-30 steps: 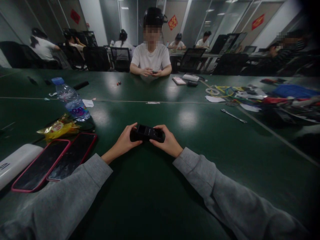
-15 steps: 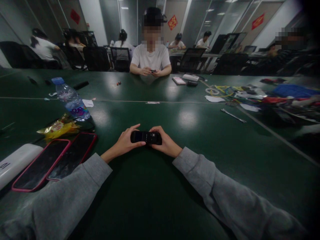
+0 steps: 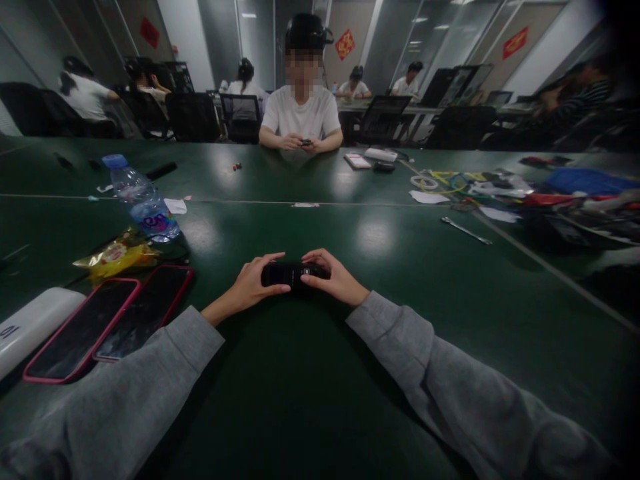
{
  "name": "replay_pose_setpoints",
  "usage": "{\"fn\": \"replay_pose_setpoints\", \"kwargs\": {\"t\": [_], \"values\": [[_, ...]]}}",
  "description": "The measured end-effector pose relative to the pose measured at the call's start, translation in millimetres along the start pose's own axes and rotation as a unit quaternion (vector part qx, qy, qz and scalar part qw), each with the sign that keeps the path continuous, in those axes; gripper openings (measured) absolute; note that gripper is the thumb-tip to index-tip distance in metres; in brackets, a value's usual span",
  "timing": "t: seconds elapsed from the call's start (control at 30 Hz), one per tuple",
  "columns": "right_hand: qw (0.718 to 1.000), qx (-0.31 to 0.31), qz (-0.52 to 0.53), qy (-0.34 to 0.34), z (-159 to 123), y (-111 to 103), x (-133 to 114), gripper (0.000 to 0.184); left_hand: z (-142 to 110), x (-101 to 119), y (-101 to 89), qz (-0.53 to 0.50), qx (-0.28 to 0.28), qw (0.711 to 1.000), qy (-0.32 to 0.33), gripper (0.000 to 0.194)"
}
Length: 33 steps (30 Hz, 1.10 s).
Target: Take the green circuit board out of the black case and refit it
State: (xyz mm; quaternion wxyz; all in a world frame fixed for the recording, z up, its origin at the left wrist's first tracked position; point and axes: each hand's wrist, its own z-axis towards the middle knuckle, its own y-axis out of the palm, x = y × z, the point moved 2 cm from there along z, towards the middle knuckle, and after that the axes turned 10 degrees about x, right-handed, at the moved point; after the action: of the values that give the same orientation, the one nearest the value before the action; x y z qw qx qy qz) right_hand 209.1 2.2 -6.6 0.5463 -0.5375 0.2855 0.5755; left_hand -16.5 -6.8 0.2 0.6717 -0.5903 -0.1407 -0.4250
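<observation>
A small black handheld device lies crosswise between my hands, just above or on the green table. A dark screen is on its left part, and a white-marked button shows on its right part. My left hand grips its left end, thumb along the near edge and fingers at the far edge. Around the right end is my right hand, its thumb lying on the face near the button and its fingers at the far edge. Whether the device touches the table, I cannot tell.
To my left are two red-cased phones, a white power bank, a yellow packet and a water bottle. Right lie a wrench and heaped cables. Across the table sits a person.
My right thumb has moved from the device's near edge onto its face beside the button. My right hand has shifted slightly right; the left has barely moved.
</observation>
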Motion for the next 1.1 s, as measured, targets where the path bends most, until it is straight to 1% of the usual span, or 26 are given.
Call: {"fn": "replay_pose_setpoints", "kwargs": {"t": [0.1,0.23,0.47,0.57,0.67,0.73,0.83,0.93,1.1], "values": [[1.000,-0.001,0.013,0.013,0,0,-2,0.042,0,0,-0.2,0.005,-0.004,1.000,-0.002,0.071],[0.999,0.001,0.025,0.023,0,0,-6,0.042,-1,1,-1.2,-0.017,-0.010,1.000,-0.010,0.075],[0.998,0.038,0.039,0.029,0,0,-1,0.040,-2,-1,0.1,-0.047,0.006,0.999,-0.024,0.079],[0.996,0.054,0.051,0.048,0,-1,-1,0.041,-1,-4,2.0,-0.067,0.017,0.997,-0.038,0.075],[0.991,0.075,0.073,0.086,0,-3,-2,0.042,1,-10,4.0,-0.103,0.034,0.992,-0.059,0.062],[0.986,0.088,0.094,0.109,1,-4,-3,0.044,2,-15,5.4,-0.119,0.042,0.989,-0.078,0.057],[0.981,0.093,0.116,0.125,1,-5,-2,0.045,2,-19,6.4,-0.117,0.040,0.987,-0.101,0.057],[0.981,0.086,0.120,0.126,1,-6,0,0.044,2,-18,5.3,-0.122,0.034,0.985,-0.118,0.058],[0.982,0.076,0.119,0.127,1,-6,0,0.042,1,-15,1.4,-0.176,0.008,0.971,-0.161,0.058]]}}
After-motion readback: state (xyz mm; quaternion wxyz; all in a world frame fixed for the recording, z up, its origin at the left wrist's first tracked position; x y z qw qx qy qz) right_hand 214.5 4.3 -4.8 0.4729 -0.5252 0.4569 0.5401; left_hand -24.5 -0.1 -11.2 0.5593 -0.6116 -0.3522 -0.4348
